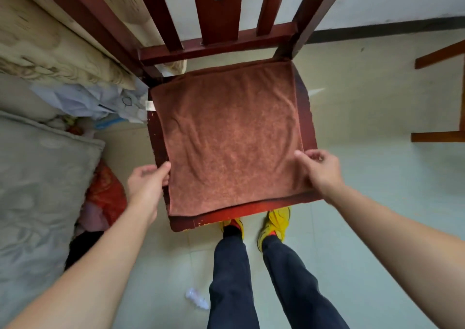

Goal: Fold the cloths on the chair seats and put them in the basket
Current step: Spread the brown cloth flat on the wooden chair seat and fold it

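1. Bedding (37, 177), far left: cut off by the frame.
2. Left hand (148, 185): pinches the cloth (231, 137) at its left edge, fingertips hidden underneath.
3. Brown cloth: flat on chair seat (251, 214); wood bare along front and right.
4. Right hand (319, 170): pinches cloth's right edge.
5. Floor (377, 177): open right of chair seat.

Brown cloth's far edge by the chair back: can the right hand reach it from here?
Probably yes. The right hand pinches the brown cloth at its near right corner, and nothing lies on it; the chair back stands behind that edge.
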